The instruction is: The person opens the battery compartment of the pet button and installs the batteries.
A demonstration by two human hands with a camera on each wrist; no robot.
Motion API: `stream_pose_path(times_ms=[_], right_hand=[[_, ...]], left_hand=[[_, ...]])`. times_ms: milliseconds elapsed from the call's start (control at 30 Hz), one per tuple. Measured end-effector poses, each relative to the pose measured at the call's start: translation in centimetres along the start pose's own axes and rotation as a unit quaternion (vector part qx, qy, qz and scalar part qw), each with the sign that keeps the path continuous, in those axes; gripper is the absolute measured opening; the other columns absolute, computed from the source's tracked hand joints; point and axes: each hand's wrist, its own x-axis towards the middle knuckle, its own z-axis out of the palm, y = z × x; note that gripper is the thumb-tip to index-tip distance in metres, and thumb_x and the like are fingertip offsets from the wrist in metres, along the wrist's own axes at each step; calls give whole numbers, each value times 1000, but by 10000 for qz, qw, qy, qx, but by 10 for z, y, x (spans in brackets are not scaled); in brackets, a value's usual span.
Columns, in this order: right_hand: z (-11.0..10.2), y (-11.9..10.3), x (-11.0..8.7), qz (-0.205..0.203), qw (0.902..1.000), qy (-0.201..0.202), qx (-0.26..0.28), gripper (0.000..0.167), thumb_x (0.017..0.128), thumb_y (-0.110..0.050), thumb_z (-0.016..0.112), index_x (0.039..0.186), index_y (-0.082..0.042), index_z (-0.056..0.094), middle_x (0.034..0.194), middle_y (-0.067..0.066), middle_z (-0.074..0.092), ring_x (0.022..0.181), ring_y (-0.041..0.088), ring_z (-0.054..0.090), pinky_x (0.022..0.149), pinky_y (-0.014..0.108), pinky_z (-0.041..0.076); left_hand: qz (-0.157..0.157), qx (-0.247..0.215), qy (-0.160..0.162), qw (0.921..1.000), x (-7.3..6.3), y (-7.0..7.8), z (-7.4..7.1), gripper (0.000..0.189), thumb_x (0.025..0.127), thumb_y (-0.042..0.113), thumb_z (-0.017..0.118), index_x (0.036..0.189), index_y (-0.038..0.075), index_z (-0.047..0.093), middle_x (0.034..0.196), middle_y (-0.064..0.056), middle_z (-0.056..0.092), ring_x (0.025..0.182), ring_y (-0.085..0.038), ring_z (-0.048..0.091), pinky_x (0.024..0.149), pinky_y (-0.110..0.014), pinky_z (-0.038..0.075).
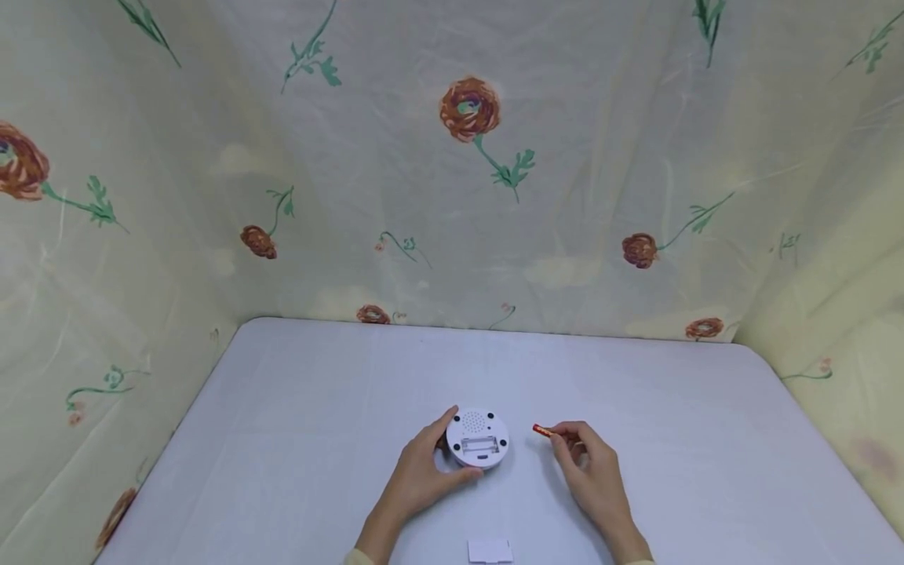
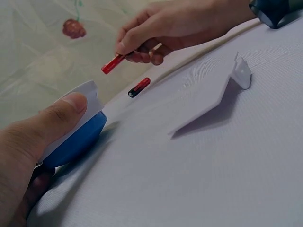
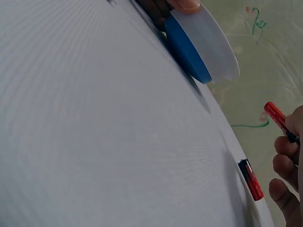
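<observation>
My left hand [image 1: 419, 477] grips the rim of a round device [image 1: 475, 420], thumb on the near side and fingers on the far side. Its white underside, facing up, has speaker holes, dark feet and an uncovered battery compartment; the blue part [image 2: 78, 142] is lower. Between thumb and fingertips my right hand [image 1: 593, 475] pinches a red battery [image 1: 541, 431], held above the table, to the right of the device and apart from it. A second battery [image 2: 139, 87], red and black, lies on the table beneath the right hand; in the head view it cannot be made out.
A small white battery cover [image 1: 490, 551] lies near the table's front edge, its bent tab visible in the left wrist view. The white-covered table [image 1: 318, 392] is bordered at the back and sides by flower-patterned cloth [image 1: 565, 157]. A dark band circles the right wrist.
</observation>
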Motion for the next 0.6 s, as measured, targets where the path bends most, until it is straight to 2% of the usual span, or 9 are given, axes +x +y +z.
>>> stream_pose_path(times_ms=[233, 400, 600], right_hand=[[1, -19, -1, -455, 9988, -159, -36, 18, 81, 7, 67, 93, -6, 65, 76, 0, 62, 63, 4, 51, 57, 15, 42], [-2, -41, 0, -500, 9984, -249, 74, 16, 80, 10, 66, 91, -1, 64, 75, 1, 60, 64, 4, 50, 58, 16, 42], [-1, -46, 1, -508, 9984, -224, 144, 18, 79, 11, 67, 91, -2, 64, 76, 0, 60, 66, 4, 50, 59, 15, 42]], left_hand=[[-165, 18, -63, 9998, 0, 0, 1, 97, 66, 58, 77, 147, 27, 33, 127, 4, 57, 102, -7, 54, 93, -34, 45], [-142, 67, -94, 9998, -1, 0, 1, 97, 67, 59, 75, 147, 27, 33, 127, 3, 57, 101, -7, 53, 92, -34, 45], [-149, 55, -101, 9998, 0, 0, 0, 97, 66, 60, 75, 147, 28, 33, 126, 4, 57, 101, -7, 53, 92, -33, 45]])
